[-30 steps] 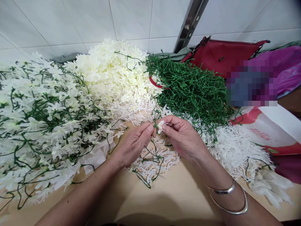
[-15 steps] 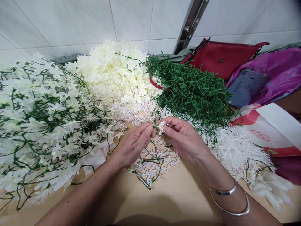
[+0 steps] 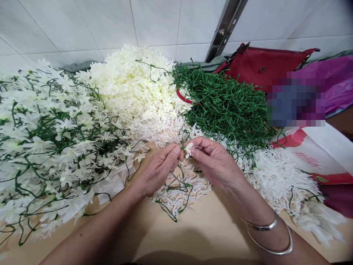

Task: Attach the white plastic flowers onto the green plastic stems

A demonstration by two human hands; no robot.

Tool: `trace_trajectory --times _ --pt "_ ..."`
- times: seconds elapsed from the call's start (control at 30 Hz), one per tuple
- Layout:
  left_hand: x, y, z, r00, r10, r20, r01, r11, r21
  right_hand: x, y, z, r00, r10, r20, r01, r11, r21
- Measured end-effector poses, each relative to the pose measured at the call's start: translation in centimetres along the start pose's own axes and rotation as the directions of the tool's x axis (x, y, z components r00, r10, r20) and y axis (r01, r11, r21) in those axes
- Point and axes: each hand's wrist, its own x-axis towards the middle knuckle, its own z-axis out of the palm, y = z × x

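Between my hands is a small white artificial flower [image 3: 188, 149] on a green stem. My left hand [image 3: 162, 167] pinches the green stem just behind the blossom, thumb against the fingers. Thumb and forefinger of my right hand [image 3: 213, 158] close on the blossom's petal side. Below the hands, loose white stamens [image 3: 198, 187] and a few green stems [image 3: 180, 188] lie scattered on the table [image 3: 171, 239]. Beyond the fingers rises a heap of loose cream petals [image 3: 138, 88], with a pile of green stems [image 3: 226, 106] to its right.
Assembled white flowers [image 3: 63, 147] are heaped along the left. More white stamens [image 3: 281, 176] lie at right, near a crumpled whitish wrap [image 3: 320, 221]. A red bag [image 3: 256, 66], a purple plastic bag [image 3: 336, 81] and a red-and-white bag [image 3: 309, 154] stand behind, before a tiled wall [image 3: 154, 22].
Both hands keep their pinch on the flower, almost still. The view has shifted very slightly. The phone on the purple bag is now blurred out.
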Motion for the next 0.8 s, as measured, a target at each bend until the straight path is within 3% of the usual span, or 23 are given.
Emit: trace_trajectory --times 0.13,0.33,0.57,0.8 --pt "-0.02 -0.04 0.09 0.999 0.042 0.019 -0.041 0.998 -0.042 -0.03 0.31 0.12 1.000 -0.007 -0.026 0.006 0.999 -0.038" --pt "0.01 0.18 0.27 0.995 0.096 -0.023 -0.093 0.990 0.102 0.13 0.73 0.00 0.996 -0.013 -0.090 0.010 0.999 -0.036" --pt "0.18 0.26 0.10 0.992 0.120 -0.026 -0.114 0.982 0.152 0.16 1.02 0.10 0.996 0.012 -0.083 -0.018 0.997 -0.073" --pt "0.06 0.07 -0.13 0.989 0.147 0.006 -0.147 0.978 0.148 0.09 0.53 0.35 0.998 0.045 -0.036 -0.045 0.999 -0.004"
